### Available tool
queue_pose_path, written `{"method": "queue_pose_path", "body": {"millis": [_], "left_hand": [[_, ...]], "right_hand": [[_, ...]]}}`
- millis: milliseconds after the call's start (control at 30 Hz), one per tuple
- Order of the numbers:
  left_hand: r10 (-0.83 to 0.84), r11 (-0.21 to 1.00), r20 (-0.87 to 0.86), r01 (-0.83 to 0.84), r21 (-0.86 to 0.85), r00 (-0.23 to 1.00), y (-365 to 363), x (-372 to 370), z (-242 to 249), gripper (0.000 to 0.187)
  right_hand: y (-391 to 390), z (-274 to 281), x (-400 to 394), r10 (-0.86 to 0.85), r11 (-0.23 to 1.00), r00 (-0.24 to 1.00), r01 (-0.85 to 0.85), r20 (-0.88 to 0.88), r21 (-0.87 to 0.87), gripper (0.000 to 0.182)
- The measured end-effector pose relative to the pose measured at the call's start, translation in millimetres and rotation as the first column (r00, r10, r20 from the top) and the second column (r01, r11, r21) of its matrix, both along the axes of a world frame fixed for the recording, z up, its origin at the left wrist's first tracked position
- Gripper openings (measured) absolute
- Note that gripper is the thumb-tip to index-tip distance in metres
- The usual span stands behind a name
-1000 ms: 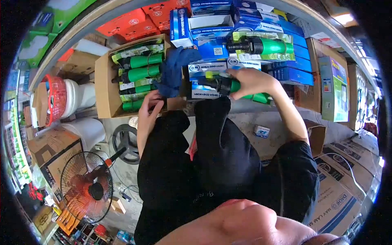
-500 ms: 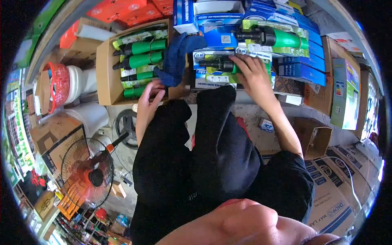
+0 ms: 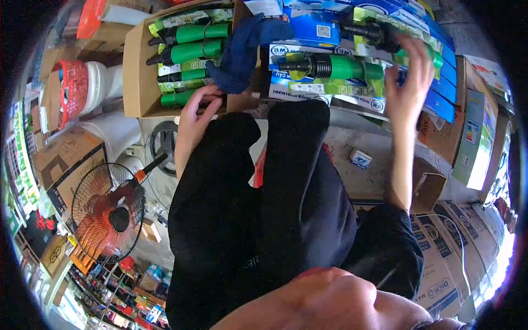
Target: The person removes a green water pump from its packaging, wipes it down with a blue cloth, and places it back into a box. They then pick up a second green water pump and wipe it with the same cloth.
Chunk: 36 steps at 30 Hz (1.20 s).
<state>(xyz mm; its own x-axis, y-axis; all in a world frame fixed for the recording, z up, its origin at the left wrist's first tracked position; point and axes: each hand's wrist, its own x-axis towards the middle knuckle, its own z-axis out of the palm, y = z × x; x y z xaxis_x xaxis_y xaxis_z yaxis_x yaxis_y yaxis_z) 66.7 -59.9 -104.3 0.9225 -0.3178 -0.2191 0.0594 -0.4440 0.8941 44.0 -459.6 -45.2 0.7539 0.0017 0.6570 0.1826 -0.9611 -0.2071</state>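
My left hand (image 3: 199, 109) rests at the front edge of an open cardboard box (image 3: 133, 82), thumb apart from the fingers, beside the nearest green item (image 3: 176, 99). Several more green pieces with black ribbed necks lie in that box on printed cards. A dark blue cloth (image 3: 237, 60) drapes over its right side. My right hand (image 3: 410, 77), slightly blurred, has its thumb and fingers spread, with fingertips over the far green piece (image 3: 377, 34). To its left, another green piece with a black ribbed neck (image 3: 330, 67) lies across blue and white boxes (image 3: 308, 33).
A fan (image 3: 110, 212) stands on the floor at left, near a red basket (image 3: 72, 93) and a brown carton (image 3: 69, 159). Right of my legs are a small blue-white box (image 3: 360, 158), an open carton (image 3: 426, 184) and flattened cardboard (image 3: 440, 247).
My right hand has left the near green piece and moved right to the far one, uncovering the near piece. My left hand stays at the box edge. The camera view has shifted.
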Motion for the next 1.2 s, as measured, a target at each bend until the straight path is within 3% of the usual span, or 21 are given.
{"method": "queue_pose_path", "body": {"millis": [100,233,267,367,467,533,567,633,667,733,767,800,833,867,933,967,1000,1033,1133,1167,1200], "left_hand": [[0.006,1.0,0.012,-0.006,-0.026,1.0,-3,0,3,0.03],[-0.051,0.999,0.074,0.051,0.012,0.996,-1,4,-1,0.028],[0.019,1.0,-0.021,-0.019,0.001,1.0,-5,1,6,0.026],[0.019,0.999,-0.041,-0.018,0.036,0.999,-4,1,4,0.028],[0.009,1.0,0.083,-0.01,0.014,0.997,-6,1,3,0.031],[0.04,0.999,0.025,-0.04,0.001,0.999,-3,2,-2,0.031],[0.027,0.999,0.072,-0.03,0.038,0.997,-7,0,3,0.032],[0.021,1.0,0.079,-0.023,0.014,0.997,-5,0,0,0.032],[0.007,0.999,0.093,-0.004,-0.034,0.996,-4,-1,-1,0.032],[0.02,1.0,0.073,-0.019,-0.017,0.997,-3,-1,2,0.032],[-0.011,1.0,0.075,0.011,-0.007,0.997,-1,-2,0,0.032],[-0.042,0.999,0.071,0.042,-0.002,0.997,1,-3,-2,0.033],[-0.06,0.997,0.114,0.055,0.046,0.992,0,0,-5,0.03],[-0.056,0.998,0.107,0.052,0.047,0.993,-5,0,4,0.03],[-0.059,0.928,-0.046,0.072,0.367,0.997,-18,4,27,0.041],[-0.064,0.929,-0.046,0.076,0.363,0.997,-16,1,18,0.041],[-0.019,0.953,0.041,0.006,0.304,0.999,-13,-3,5,0.035],[0.033,0.97,0.12,-0.061,0.236,0.992,-9,-5,-8,0.03],[0.084,0.984,0.033,-0.088,0.152,0.996,-10,-4,-8,0.029],[0.078,0.984,0.029,-0.081,0.16,0.997,-8,0,-11,0.029],[-0.038,0.988,0.138,0.058,-0.145,0.99,-6,8,-14,0.029]], "right_hand": [[-10,17,10,0.003,0.999,0.988,-0.009,-0.157,-0.039,0.062],[-27,13,22,0.045,0.99,0.97,-0.076,-0.237,-0.12,0.059],[-27,13,23,0.055,0.989,0.966,-0.087,-0.252,-0.119,0.059],[-27,10,24,0.089,0.99,0.968,-0.113,-0.234,-0.088,0.05],[-11,10,21,0.092,0.993,0.985,-0.103,-0.144,-0.066,0.064],[6,4,20,0.02,0.995,0.997,-0.026,-0.069,-0.093,0.071],[16,-3,18,0.034,0.997,0.996,-0.04,-0.086,-0.067,0.071],[46,-11,18,0.099,0.973,0.986,-0.125,0.138,0.195,0.055],[62,-14,19,0.106,0.931,0.962,-0.185,0.253,0.314,0.048],[97,-30,19,0.25,0.772,0.929,-0.361,0.272,0.524,0.043],[110,-20,14,0.262,0.923,0.965,-0.252,0.005,0.29,0.04],[130,-27,16,0.37,0.852,0.926,-0.307,-0.073,0.424,0.039],[147,-35,20,0.479,0.839,0.866,-0.405,-0.141,0.364,0.036],[161,-6,24,0.64,0.748,0.7,-0.475,-0.316,0.463,0.044],[176,-30,36,0.626,0.772,0.739,-0.541,-0.25,0.334,0.047],[180,-41,41,0.616,0.787,0.746,-0.568,-0.253,0.242,0.043],[182,-42,44,0.606,0.795,0.753,-0.59,-0.255,0.145,0.04],[181,-40,47,0.604,0.797,0.745,-0.575,-0.283,0.186,0.033],[169,-35,46,0.624,0.773,0.728,-0.525,-0.282,0.355,0.032],[168,-40,44,0.635,0.721,0.77,-0.561,-0.062,0.408,0.03],[168,-42,40,0.627,0.722,0.777,-0.552,-0.059,0.417,0.03]]}}
